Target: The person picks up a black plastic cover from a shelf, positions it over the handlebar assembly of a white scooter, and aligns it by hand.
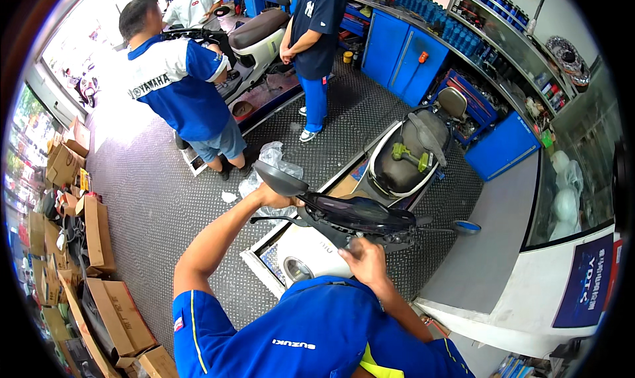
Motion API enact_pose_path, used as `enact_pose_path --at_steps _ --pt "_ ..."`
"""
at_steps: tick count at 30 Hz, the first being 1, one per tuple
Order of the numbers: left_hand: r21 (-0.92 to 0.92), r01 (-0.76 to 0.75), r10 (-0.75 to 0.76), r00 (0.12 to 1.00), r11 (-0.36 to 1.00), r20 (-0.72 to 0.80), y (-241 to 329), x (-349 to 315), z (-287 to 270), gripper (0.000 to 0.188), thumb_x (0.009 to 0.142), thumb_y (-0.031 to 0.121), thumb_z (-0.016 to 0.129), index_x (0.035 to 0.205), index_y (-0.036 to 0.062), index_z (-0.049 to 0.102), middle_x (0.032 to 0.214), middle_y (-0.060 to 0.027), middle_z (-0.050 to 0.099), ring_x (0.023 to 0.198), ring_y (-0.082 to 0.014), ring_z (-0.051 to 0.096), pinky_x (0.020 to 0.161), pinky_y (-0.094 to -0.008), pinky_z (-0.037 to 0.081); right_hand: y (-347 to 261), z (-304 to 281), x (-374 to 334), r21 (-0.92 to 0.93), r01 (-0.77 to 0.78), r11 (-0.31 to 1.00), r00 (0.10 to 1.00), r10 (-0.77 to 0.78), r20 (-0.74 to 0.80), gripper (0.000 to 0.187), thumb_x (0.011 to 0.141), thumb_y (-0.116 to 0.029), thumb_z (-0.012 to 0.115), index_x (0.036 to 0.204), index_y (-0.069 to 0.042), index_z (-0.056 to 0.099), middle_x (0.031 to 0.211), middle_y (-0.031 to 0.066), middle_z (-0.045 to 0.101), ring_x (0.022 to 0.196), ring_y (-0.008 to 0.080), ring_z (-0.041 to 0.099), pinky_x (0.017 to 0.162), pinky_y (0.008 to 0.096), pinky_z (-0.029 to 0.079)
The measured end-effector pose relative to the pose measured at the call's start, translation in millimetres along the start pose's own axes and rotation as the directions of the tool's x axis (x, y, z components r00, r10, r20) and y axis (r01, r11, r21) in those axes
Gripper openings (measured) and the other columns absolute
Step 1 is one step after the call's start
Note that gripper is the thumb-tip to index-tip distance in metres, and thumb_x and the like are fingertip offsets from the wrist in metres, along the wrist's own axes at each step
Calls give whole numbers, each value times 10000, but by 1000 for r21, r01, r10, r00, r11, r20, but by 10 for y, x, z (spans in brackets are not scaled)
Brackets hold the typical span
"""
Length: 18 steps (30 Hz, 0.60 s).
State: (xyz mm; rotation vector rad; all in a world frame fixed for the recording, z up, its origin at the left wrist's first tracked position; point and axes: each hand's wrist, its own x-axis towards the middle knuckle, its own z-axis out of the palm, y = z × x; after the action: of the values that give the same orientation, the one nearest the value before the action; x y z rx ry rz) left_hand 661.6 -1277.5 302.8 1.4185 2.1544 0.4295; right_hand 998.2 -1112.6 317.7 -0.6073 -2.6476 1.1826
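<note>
A white scooter (pixel 314 252) stands in front of me, its black handlebar cover (pixel 357 212) tilted across it. My left hand (pixel 270 197) is closed around the left end of the handlebar, just below the round black mirror (pixel 281 179). A brake lever (pixel 271 219) sticks out beneath that hand. My right hand (pixel 367 262) is at the white front panel, under the handlebar cover, with its fingers curled together. What those fingers hold, if anything, is blurred. A green cordless drill (pixel 411 157) lies on the scooter's black seat (pixel 413 140).
Another person (pixel 178 80) works at a second scooter (pixel 261 37) on a lift; a person in dark clothes (pixel 316 34) stands nearby. Cardboard boxes (pixel 119 312) line the left side. Blue cabinets (pixel 403 57) and bottle shelves stand behind. Clear plastic wrap (pixel 281 160) lies on the floor.
</note>
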Motion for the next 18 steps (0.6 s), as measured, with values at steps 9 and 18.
enact_pose_path --at_steps 9,18 --pt "-119 -80 69 993 990 -94 150 -107 -112 497 858 417 838 1261 141 745 1184 -118 757 1145 -303 690 1003 -419 507 -471 518 1060 -298 308 903 948 -318 15 945 690 -473 930 1383 53 559 1406 222 578 1349 402 505 1179 489 375" --pt "-94 -11 3 996 995 -88 117 -142 -70 494 875 451 823 1240 127 747 1170 -128 763 1105 -327 706 973 -427 527 -513 471 1155 -280 330 901 944 -323 71 893 697 -492 904 1355 38 614 1353 210 646 1269 398 587 1116 496 448"
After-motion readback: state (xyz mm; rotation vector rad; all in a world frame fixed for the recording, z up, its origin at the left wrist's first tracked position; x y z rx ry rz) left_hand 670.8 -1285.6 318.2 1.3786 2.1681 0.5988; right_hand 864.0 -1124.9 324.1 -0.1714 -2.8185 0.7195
